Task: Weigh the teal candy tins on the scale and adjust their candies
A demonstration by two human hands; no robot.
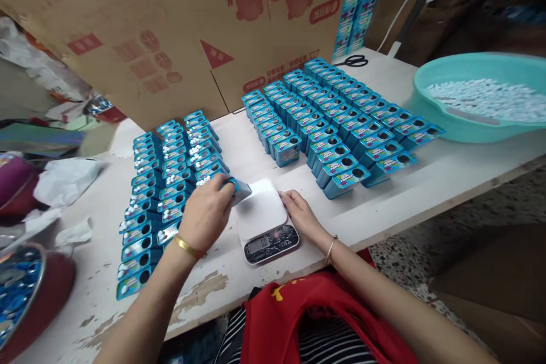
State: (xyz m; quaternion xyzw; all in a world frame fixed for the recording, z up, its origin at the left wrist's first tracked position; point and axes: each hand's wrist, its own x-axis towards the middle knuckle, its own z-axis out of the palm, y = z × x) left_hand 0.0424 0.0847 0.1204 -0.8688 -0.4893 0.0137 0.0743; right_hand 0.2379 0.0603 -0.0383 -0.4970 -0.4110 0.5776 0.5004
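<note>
Hands work at a small digital scale (265,222) near the front edge of a worn white table (426,182). Her left hand (207,213) is clamped around a blue tin (239,189), holding it at the scale's left rear corner, just over the edge of the white platform; whether it touches I cannot tell. Her right hand (301,213) lies at the scale's right side, fingers loosely curled and holding nothing, fingertips against the platform's edge. Left of the scale stand rows of tins with white pieces showing (170,182); behind and to the right stands a larger block of tins with dark openings (333,119). A turquoise basin of white pieces (482,96) rests on the far right corner, scissors (353,61) lie behind the block, and a cardboard box (170,28) stands along the back.
</note>
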